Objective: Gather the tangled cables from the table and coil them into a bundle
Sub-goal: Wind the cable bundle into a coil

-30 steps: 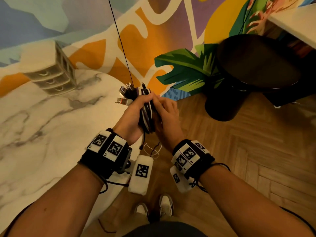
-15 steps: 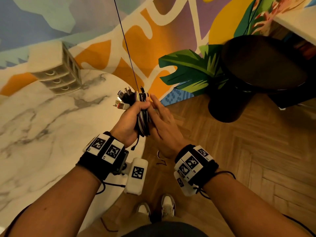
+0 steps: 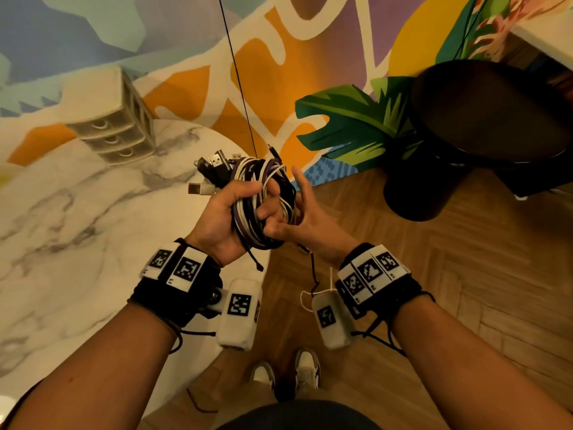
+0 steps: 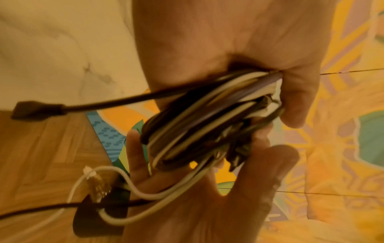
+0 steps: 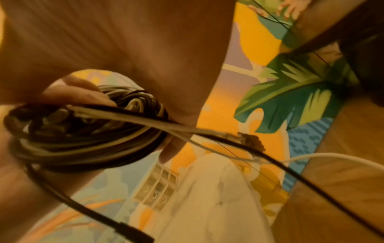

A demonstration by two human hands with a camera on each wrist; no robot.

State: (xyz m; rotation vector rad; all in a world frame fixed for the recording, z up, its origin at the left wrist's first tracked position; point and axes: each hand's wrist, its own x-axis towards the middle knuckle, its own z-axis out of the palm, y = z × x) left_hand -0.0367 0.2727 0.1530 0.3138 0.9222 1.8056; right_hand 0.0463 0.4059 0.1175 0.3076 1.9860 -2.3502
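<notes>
A coil of white, purple and black cables is held upright at chest height over the table's edge. My left hand grips the coil's left side, with several USB plugs sticking out above the fingers. My right hand lies palm up against the right side, thumb pressed on the strands and index finger pointing up. A black tail with a plug hangs under the left hand. In the left wrist view the coil sits between both palms, and loose white and black ends cross the right palm.
The marble table lies to the left with a small drawer unit at its back. A dark round stool stands on the wooden floor at the right. A thin black cord hangs in front of the painted wall.
My right hand has turned from back-up to palm-up, and its fingers have spread. The coil has rotated so that its loops face the camera. The left hand's grip is unchanged.
</notes>
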